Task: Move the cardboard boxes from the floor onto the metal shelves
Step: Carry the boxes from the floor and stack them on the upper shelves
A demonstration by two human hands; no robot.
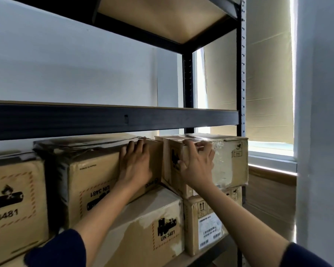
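Several cardboard boxes fill one level of the black metal shelf (114, 120). My left hand (136, 162) lies flat, fingers spread, against the front of an upper box (93, 170) printed upside down with "UN 3481". My right hand (197, 164) grips the top front corner of a smaller upper box (231, 160) wrapped in clear tape; its fingers curl over the top edge. That box sits slightly turned on a lower box (210, 224) with a white label. Another "UN 3481" box (152, 228) lies under the left one.
A further box (14, 199) stands at the far left. The level above shows only its bare board (104, 105), and a higher board (162, 18) is overhead. The right upright post (243, 74) stands beside a window with a beige blind (268, 83).
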